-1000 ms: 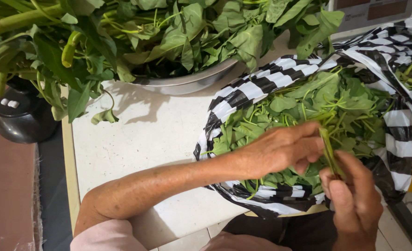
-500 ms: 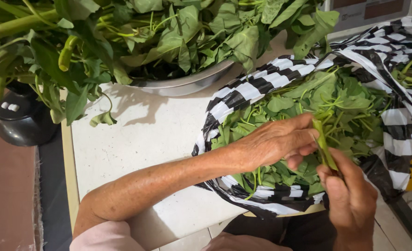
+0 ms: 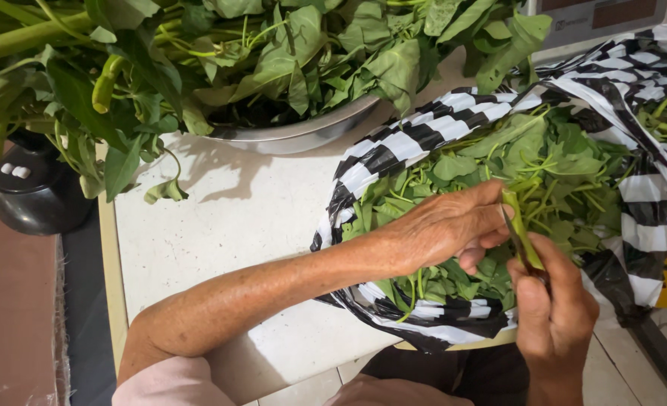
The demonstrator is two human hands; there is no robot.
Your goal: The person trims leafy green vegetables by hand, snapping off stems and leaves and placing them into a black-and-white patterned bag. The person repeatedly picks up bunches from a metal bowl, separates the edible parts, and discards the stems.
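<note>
Green stem (image 3: 520, 233), right of centre over the striped bag (image 3: 393, 143), is pinched by both the left hand (image 3: 442, 229) and right hand (image 3: 551, 312); it looks light, bendy, best gripped near the ends.

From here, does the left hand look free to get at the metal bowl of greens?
Probably not at once: the left hand pinches the green stem with the right hand. The path across the white table to the metal bowl looks unobstructed.

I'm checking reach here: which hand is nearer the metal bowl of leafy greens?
Left. The left hand is over the striped bag, right of the metal bowl; the right hand is lower, farther away.
</note>
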